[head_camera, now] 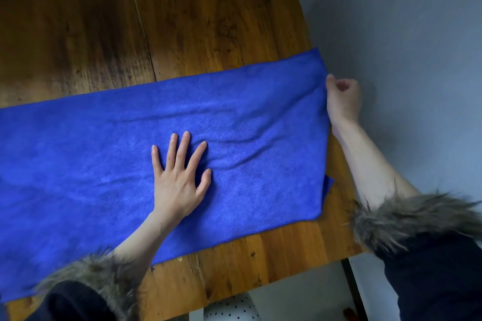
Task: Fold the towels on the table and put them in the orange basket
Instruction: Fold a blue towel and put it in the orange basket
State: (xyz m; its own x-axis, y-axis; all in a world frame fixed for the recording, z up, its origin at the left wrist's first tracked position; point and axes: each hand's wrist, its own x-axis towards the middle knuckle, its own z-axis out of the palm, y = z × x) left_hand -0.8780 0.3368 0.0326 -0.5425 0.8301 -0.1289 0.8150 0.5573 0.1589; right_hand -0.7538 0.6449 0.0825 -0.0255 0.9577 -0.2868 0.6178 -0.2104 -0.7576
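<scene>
Your blue towel point(109, 154) lies flat on the wooden table point(182, 23), its long axis running left to right and rising a little toward the far right; its left end runs out of view past the left edge of the picture, so you cannot tell where it stops; the far half of the tabletop beyond the towel is bare wood with a seam between planks, and the grey wall point(407, 21) stands close behind and along the table's right side; along the near edge a strip of wood shows between the towel's hem and the table's lip

Your left hand point(177, 185) rests on the towel's middle, palm down, fingers straight and spread, pressing the cloth; soft wrinkles fan from it toward the right end; a fur-trimmed dark cuff point(86, 286) covers that wrist and overlaps the towel's near hem

At the right, the towel's short end reaches the table's right edge, with a lower layer of cloth peeking out at the near corner; your right hand point(341, 96) is curled at that end, just off the table's side, thumb and fingers pinching the towel's far right corner; the right fur cuff point(407, 219) hangs over the table's near right corner; below the table's lip a white dotted object point(232, 307) shows on the floor
</scene>
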